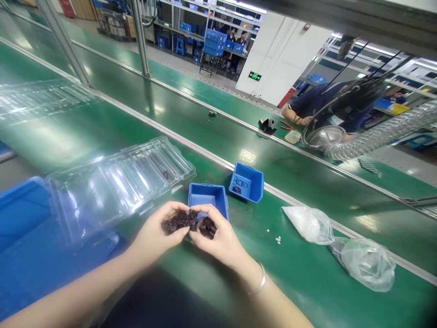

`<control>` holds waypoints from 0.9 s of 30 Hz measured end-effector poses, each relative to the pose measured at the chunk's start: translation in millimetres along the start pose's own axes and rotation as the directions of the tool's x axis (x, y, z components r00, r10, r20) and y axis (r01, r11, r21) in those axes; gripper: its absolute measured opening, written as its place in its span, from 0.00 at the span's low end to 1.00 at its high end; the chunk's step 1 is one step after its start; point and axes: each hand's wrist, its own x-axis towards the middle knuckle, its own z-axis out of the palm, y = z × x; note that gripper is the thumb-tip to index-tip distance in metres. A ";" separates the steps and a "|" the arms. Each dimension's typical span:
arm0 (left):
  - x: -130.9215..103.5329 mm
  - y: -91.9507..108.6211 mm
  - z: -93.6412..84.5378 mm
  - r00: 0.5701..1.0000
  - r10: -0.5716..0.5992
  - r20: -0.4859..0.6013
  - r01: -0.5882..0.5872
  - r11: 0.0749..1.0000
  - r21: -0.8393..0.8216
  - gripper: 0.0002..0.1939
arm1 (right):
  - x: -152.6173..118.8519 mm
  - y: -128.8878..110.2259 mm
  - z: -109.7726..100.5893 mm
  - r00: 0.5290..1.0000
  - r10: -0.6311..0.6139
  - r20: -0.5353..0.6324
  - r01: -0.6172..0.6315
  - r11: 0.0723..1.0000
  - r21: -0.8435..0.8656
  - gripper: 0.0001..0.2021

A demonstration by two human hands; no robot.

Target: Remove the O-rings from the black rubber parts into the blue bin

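My left hand (157,231) is closed around a row of small dark brown parts with curled, wavy outlines (179,222). My right hand (220,237) curls round more of these dark curled parts (207,227), and its fingertips meet the end of the left hand's row. Both hands are together over the green work surface, in front of a small blue bin (207,187) whose near side they partly cover. A second small blue bin (258,184) stands behind to the right, with black rings (240,183) in it.
Left lies a clear plastic tray (126,182) with a small dark piece in it, beside a large blue crate (23,209). Right are white bits (278,239) and two plastic bags (309,223) (365,262). Across the conveyor a person works beside a clear hose (385,130).
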 end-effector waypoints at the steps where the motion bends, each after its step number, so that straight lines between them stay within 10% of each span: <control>1: 0.5 0.0 0.6 1.000 0.028 -0.007 -0.028 0.999 0.038 0.15 | 0.8 0.1 2.5 0.997 -0.069 -0.022 0.067 0.993 -0.098 0.24; 10: 1.4 -12.9 1.0 0.979 0.197 -0.052 -0.184 0.963 0.196 0.12 | 4.7 9.6 24.0 0.914 -0.351 -0.202 0.265 0.896 -0.356 0.24; 14: 2.3 -6.9 -1.3 0.995 0.089 -0.036 -0.085 0.992 0.088 0.11 | 9.7 8.3 16.7 0.965 -0.020 -0.261 0.032 0.999 0.043 0.12; 18: 3.3 1.7 -2.2 0.999 0.000 0.050 0.004 0.997 -0.083 0.12 | 12.8 5.1 1.9 0.943 0.327 -0.059 -0.226 0.761 0.607 0.13; 22: 3.4 1.5 -2.4 0.999 0.027 0.042 -0.024 0.998 -0.052 0.13 | 9.3 3.7 -3.4 0.944 0.327 0.043 -0.277 0.713 0.644 0.12; 27: 1.7 -6.0 -1.4 0.998 0.066 0.000 -0.066 0.996 0.064 0.16 | 5.1 5.0 1.7 0.970 0.245 0.003 -0.228 0.899 0.373 0.19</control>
